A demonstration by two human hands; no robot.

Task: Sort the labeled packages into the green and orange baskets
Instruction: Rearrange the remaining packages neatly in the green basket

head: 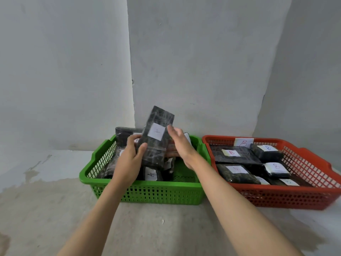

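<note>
A black wrapped package (156, 135) with a white label stands tilted above the green basket (147, 193). My left hand (130, 161) grips its lower left side, thumb across the front. My right hand (181, 145) is beside its right edge with fingers straight, touching or just off it. Other black packages lie in the green basket, one labeled A (151, 174). To the right, the orange basket (287, 198) holds several black packages labeled B (232, 154).
Both baskets sit side by side on a grey concrete floor against a grey wall. A paper tag marked B (243, 142) hangs on the orange basket's far rim. Bare floor lies in front and to the left of the baskets.
</note>
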